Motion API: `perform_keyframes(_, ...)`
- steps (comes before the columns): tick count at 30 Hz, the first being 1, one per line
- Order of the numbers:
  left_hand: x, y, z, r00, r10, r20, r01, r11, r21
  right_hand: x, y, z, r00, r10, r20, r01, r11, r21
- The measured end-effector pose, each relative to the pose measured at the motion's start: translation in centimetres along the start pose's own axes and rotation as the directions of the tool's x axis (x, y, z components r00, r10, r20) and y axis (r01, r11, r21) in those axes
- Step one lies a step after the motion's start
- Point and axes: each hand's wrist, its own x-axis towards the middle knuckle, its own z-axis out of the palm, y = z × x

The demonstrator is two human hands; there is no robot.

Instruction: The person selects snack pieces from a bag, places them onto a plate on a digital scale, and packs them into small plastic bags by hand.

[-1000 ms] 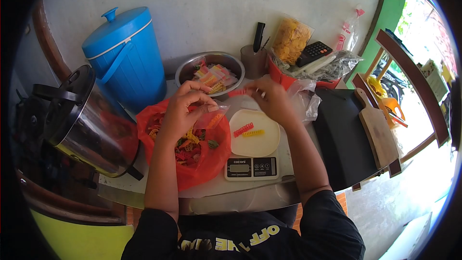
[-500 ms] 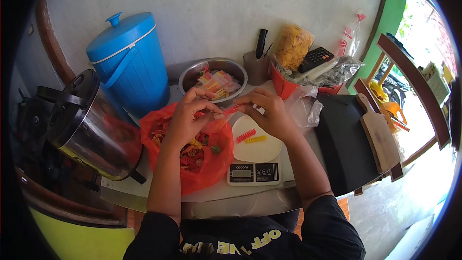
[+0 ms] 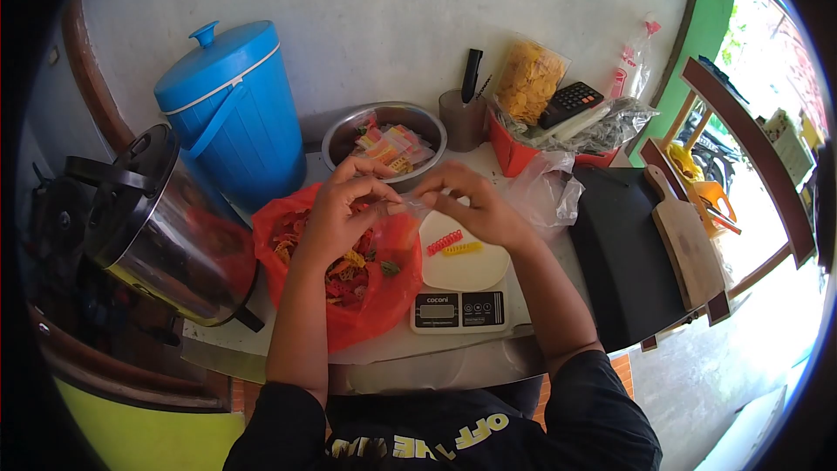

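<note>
A small clear plastic bag [image 3: 397, 231] hangs between my hands, over the edge of the red bag; reddish colour shows in it or through it. My left hand [image 3: 344, 209] pinches its top edge with thumb and finger. Opposite, my right hand [image 3: 466, 205] also pinches at the bag's mouth, fingertips close to the left ones. Below the left forearm lies the red plastic bag [image 3: 384, 305], holding colourful twisted snack pieces [image 3: 349, 275]. One red spiral piece [image 3: 446, 242] and one yellow piece [image 3: 462, 249] rest on the white kitchen scale [image 3: 462, 276].
Behind my hands, a steel bowl [image 3: 336, 135] contains several small filled packets [image 3: 392, 146]. A blue cooler [image 3: 235, 122] and steel pot [image 3: 174, 235] stand left. Right are a red basket [image 3: 514, 155], clear plastic bags [image 3: 549, 192], a black case [image 3: 619, 253] and a wooden board [image 3: 684, 235].
The red spiral piece held at my right fingertips is no longer seen there. My right hand has moved slightly left, and the small bag now hangs lower between my hands.
</note>
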Motion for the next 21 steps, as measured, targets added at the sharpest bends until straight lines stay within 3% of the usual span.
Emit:
perform_keyframes(2, 0.1, -0.1, -0.2, 1.000, 0.010, -0.028, -0.009, 1.000, 0.005, -0.1, 0.4, -1.0, 0.991, 0.134, 0.005, -0.133, 0.990, -0.036)
perform_keyframes(5, 0.1, -0.2, -0.5, 0.998, 0.018, -0.060, -0.018, 1.000, 0.004, -0.9, 3.5, -1.3, 0.938, 0.198, 0.284, -0.037, 0.873, -0.487)
perform_keyframes(8, 0.1, -0.3, -0.6, 0.999, 0.013, -0.051, -0.012, 1.000, 0.013, -1.5, 5.6, -0.4, 0.869, 0.396, 0.295, -0.107, 0.735, -0.670)
perform_keyframes(11, 0.0, 0.0, -0.6, 0.999, 0.011, -0.042, -0.010, 1.000, 0.020, -0.8, 5.3, -0.3, 0.748, 0.596, 0.291, -0.242, 0.654, -0.717)
perform_keyframes(14, 0.0, 0.0, -0.7, 0.998, 0.014, -0.053, -0.012, 1.000, 0.025, -0.8, 5.9, -0.9, 0.828, 0.509, 0.236, -0.248, 0.709, -0.660)
perform_keyframes(17, 0.0, -0.2, -0.8, 0.999, -0.002, -0.055, 0.004, 0.999, 0.040, -0.6, 5.1, -2.6, 0.986, 0.168, -0.015, -0.157, 0.885, -0.439)
perform_keyframes(20, 0.0, 0.0, -0.8, 0.999, -0.025, -0.048, 0.027, 0.999, 0.037, 0.0, 1.8, -2.8, 0.969, 0.063, -0.239, -0.088, 0.992, -0.095)
perform_keyframes(21, 0.0, 0.1, -0.6, 0.999, -0.022, -0.044, 0.024, 0.999, 0.034, 0.0, 0.6, -2.7, 0.971, 0.060, -0.230, -0.085, 0.991, -0.103)
